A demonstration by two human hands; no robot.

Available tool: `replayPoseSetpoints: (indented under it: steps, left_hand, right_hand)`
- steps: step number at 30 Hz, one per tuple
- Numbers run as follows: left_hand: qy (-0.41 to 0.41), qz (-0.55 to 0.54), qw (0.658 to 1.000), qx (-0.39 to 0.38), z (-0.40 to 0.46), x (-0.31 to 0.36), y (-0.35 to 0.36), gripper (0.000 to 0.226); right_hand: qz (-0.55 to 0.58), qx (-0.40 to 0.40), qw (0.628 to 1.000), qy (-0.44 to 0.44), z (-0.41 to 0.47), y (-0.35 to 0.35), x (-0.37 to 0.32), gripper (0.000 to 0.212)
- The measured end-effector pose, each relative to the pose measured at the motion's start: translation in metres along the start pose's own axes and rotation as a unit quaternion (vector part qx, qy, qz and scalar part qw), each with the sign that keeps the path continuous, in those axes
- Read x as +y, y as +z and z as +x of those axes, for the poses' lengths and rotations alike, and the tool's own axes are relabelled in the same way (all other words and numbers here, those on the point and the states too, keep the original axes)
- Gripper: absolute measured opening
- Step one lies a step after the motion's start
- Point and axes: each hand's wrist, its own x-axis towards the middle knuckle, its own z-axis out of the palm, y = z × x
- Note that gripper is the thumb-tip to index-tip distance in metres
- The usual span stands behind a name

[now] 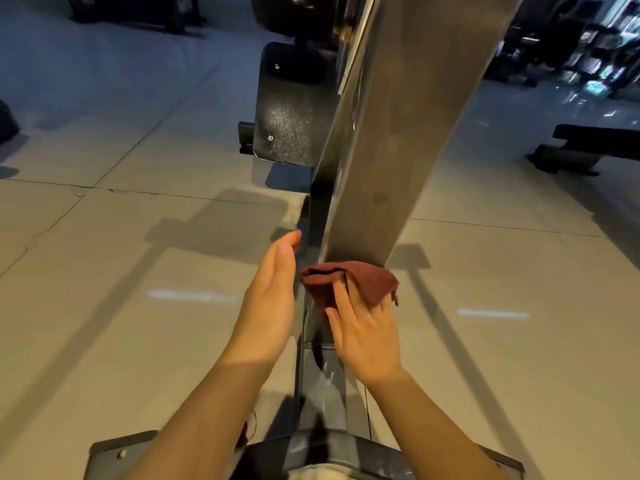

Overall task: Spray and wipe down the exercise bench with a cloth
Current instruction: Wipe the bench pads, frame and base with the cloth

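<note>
A reddish-brown cloth (360, 280) lies crumpled against the lower end of the bench's long dark pad (391, 140), which slopes up and away from me. My right hand (363, 336) holds the cloth, its fingers tucked into the folds and pressing it against the pad's bottom edge. My left hand (273, 292) hovers just left of the cloth with straight fingers, palm turned toward the bench, holding nothing. Below the hands runs the bench's metal frame (322, 386). No spray bottle is in view.
The frame's base crossbar (311, 452) lies at the bottom near me. A black textured foot plate (287, 123) sits beyond the pad. Other gym equipment stands at the right (581, 147) and far back. Pale floor tiles spread on both sides.
</note>
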Motion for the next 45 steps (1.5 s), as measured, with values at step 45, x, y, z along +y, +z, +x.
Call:
replayPoseSetpoints:
  steps: [45]
  left_hand:
    - [-0.099,-0.031,0.995,-0.001,-0.012,-0.077,0.001,0.063]
  right_hand:
    - [-0.032,-0.139,0.984,-0.106,-0.060,0.033,0.013,0.083]
